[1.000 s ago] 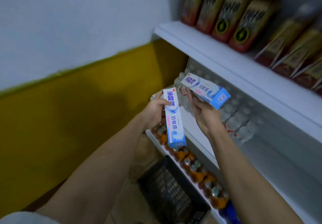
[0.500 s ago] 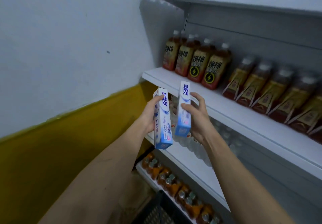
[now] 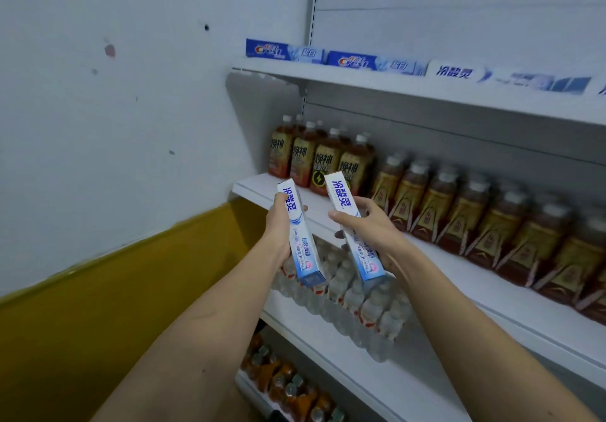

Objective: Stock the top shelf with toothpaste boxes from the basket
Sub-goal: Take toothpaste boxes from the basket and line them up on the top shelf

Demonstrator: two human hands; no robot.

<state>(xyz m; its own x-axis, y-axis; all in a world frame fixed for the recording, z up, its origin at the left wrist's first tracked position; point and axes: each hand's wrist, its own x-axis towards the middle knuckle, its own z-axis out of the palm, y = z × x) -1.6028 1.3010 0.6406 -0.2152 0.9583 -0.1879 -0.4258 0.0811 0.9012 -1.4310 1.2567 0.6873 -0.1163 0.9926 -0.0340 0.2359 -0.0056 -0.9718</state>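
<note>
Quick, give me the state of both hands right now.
Left hand: grips a toothpaste box.
Right hand: grips a second toothpaste box.

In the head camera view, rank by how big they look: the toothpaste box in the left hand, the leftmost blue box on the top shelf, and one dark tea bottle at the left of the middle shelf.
1. Box in the left hand; it is nearest the camera, so partly perspective.
2 and 3. Blue box and tea bottle look alike; not ranked.
</note>
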